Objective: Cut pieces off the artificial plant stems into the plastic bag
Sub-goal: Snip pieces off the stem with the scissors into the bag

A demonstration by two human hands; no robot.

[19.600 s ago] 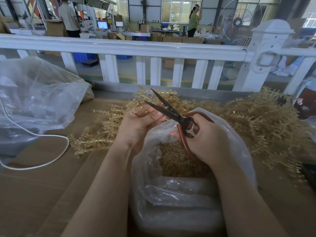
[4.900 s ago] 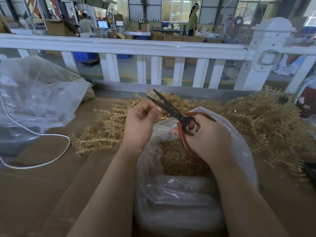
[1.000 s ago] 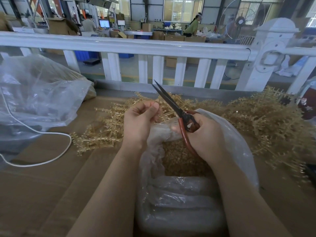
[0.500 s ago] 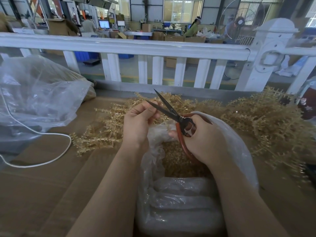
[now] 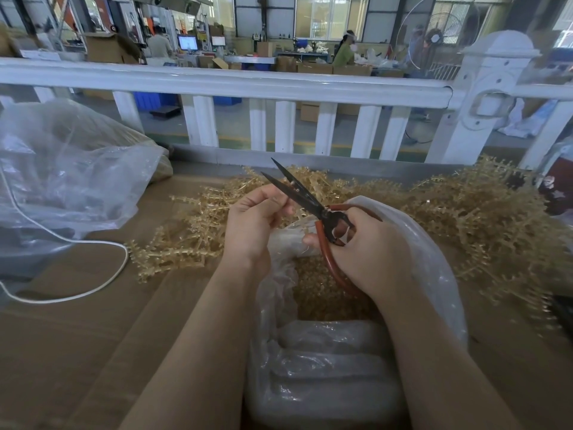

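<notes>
Above the open plastic bag [image 5: 434, 274], the right hand [image 5: 369, 252] grips red-handled scissors [image 5: 313, 206], blades parted. The left hand [image 5: 251, 225], fingers curled, pinches a stem piece too small to make out beside the blades. Gold plant stems [image 5: 483, 225] lie heaped behind the bag; cut pieces [image 5: 322, 296] fill it.
</notes>
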